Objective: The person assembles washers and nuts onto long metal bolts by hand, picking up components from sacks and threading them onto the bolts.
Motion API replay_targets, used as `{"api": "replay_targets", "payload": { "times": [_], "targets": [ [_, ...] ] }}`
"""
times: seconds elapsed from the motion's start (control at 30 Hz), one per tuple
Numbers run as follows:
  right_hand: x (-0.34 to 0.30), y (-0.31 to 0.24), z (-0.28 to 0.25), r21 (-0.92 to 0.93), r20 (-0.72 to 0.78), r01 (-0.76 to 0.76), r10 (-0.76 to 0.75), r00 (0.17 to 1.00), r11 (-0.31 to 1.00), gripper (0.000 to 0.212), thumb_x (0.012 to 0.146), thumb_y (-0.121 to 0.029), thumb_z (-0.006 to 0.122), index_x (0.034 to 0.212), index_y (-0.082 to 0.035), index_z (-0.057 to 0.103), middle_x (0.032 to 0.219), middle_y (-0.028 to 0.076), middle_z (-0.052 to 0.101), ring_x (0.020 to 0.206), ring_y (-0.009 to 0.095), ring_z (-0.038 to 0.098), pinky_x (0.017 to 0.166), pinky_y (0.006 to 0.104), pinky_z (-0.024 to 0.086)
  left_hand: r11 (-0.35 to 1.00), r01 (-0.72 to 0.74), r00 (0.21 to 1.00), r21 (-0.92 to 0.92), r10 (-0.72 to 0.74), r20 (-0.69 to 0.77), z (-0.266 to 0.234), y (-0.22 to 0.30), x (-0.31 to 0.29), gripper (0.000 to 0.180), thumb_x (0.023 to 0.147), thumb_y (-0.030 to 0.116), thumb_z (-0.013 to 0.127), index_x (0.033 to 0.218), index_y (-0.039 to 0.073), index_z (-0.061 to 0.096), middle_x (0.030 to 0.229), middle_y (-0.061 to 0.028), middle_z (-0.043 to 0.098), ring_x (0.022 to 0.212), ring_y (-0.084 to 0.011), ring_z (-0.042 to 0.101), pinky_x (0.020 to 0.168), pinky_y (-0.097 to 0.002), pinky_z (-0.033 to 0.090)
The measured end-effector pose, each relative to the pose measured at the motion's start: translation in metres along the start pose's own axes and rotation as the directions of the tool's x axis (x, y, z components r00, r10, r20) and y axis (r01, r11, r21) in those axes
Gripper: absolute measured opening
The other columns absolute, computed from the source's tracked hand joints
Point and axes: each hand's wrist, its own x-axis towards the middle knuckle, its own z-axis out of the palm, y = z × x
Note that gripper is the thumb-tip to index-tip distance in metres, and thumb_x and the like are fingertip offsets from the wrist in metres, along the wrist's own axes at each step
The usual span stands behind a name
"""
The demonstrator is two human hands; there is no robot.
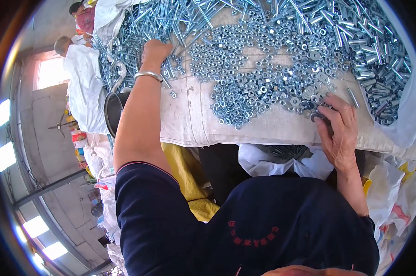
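My left hand [155,51] is closed at the edge of a heap of long silver bolts [157,20], on the far left of the cloth-covered table. Its fingertips are turned away, so what they hold is hidden. A metal bangle [148,74] circles that wrist. My right hand [340,126] rests near the table's front edge, fingers curled and thumb drawn in around dark washers [319,116]. Flat silver washers [295,100] lie beside its fingertips. Left of them spreads a thick layer of small hex nuts [238,99].
Metal sleeves [378,50] are piled at the right on white plastic; a single sleeve [352,97] lies near my right hand. A dark round container [112,112] stands beside my left forearm. Below the table edge sits a white bag [258,161] with dark metal pieces. Two people are at far left.
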Motion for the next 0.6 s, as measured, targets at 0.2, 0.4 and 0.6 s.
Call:
{"api": "replay_targets", "payload": {
  "times": [0.2, 0.4, 0.6],
  "targets": [
    [-0.001, -0.001, -0.003, -0.002, -0.018, -0.005, 0.005, 1.000, 1.000, 0.029, 0.074, -0.002, 0.073, 0.101, -0.003, 0.063, 0.111, 0.012, 0.061, 0.109, 0.031, 0.060, 0.087, 0.0418, 0.044, 0.998, -0.001, 1.000, -0.066, 0.002, 0.021, 0.024, -0.019, 0.024, 0.047, 0.075, 0.033, 0.065, 0.104, -0.004, 0.071, 0.119, -0.0264, 0.064, 0.111, -0.0390, 0.063, 0.092, -0.0418, 0.050],
    [-0.002, -0.001, 0.000, -0.015, -0.028, 0.014, -0.015, 0.999, 1.000, 0.028, 0.075, -0.002, 0.073, 0.101, -0.003, 0.063, 0.109, 0.013, 0.061, 0.108, 0.031, 0.060, 0.087, 0.0417, 0.044, 0.753, 0.139, 0.968, -0.643, 0.035, 0.250, 0.018, -0.059, 0.032, 0.031, 0.080, 0.024, 0.065, 0.087, -0.006, 0.065, 0.075, -0.0129, 0.063, 0.063, -0.0274, 0.063, 0.055, -0.0393, 0.050],
    [-0.003, -0.003, 0.003, -0.040, -0.057, 0.021, -0.023, 0.998, 0.999, 0.028, 0.075, -0.003, 0.073, 0.102, -0.003, 0.063, 0.110, 0.013, 0.062, 0.106, 0.031, 0.060, 0.087, 0.0415, 0.045, 0.465, 0.315, 0.934, -0.827, 0.004, 0.358, 0.000, -0.053, -0.022, 0.018, 0.085, 0.016, 0.059, 0.080, -0.002, 0.059, 0.071, -0.0147, 0.062, 0.062, -0.0276, 0.066, 0.048, -0.0376, 0.052]
  ]
}}
